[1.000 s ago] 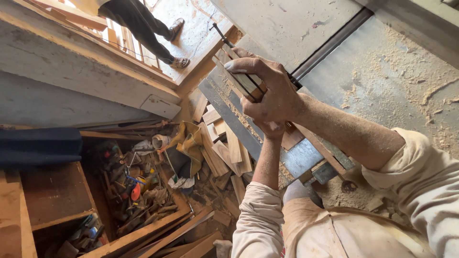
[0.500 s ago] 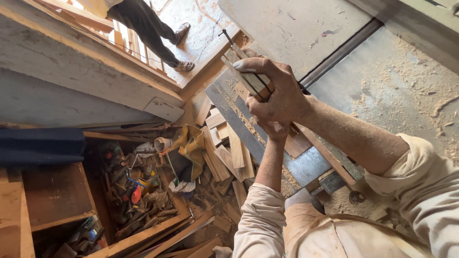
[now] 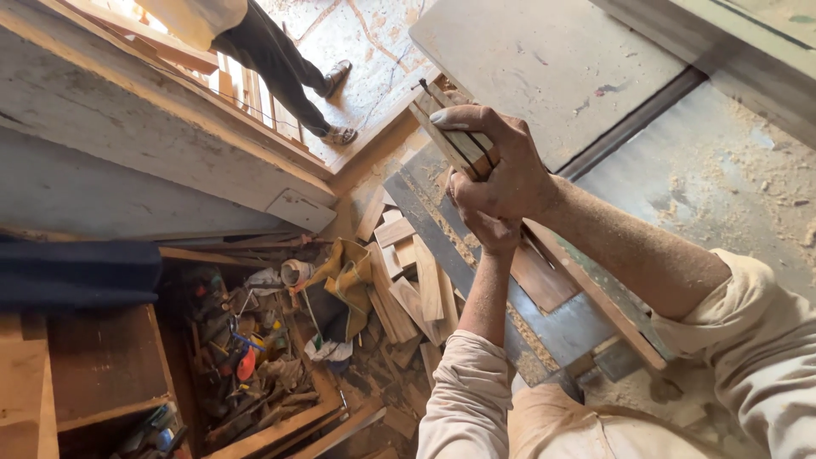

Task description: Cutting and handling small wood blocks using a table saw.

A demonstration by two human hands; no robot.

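- Down at the far left, a wooden box [image 3: 102, 374] stands on the floor, with a dark blue cloth [image 3: 76, 274] lying just above it.
- Beside it, an open wooden crate [image 3: 263, 425] holds a jumble of tools [image 3: 242, 361], red, blue and dark handles mixed together; single tools are too small to tell apart.
- Up at the top left, another person's legs [image 3: 280, 64] in dark trousers and sandals stand on a pale stone floor [image 3: 374, 42], behind a long grey plank [image 3: 153, 144].
- Near the middle, a yellow-brown cloth [image 3: 344, 272] and a roll of tape [image 3: 296, 272] lie among short wood offcuts [image 3: 416, 289] scattered on the floor.
- The left hand [image 3: 484, 217] reaches up from below, its sleeve pale; its fingers are closed around the lower part of a bundle of thin wooden strips [image 3: 455, 140].
- The right hand [image 3: 497, 161] wraps over the same bundle from above, thumb laid along the strips, fingers curled tight; the two hands touch each other.
- The bundle is held tilted in the air, over the edge of the table [image 3: 544, 59], with a dark band showing between the lighter strips.
- To the right, the grey table top is dusted with sawdust [image 3: 722, 195], thicker on the lower slab past a dark groove [image 3: 629, 127].
- Below the hands, a reddish board [image 3: 544, 276] lies on a grey metal plate [image 3: 569, 327].
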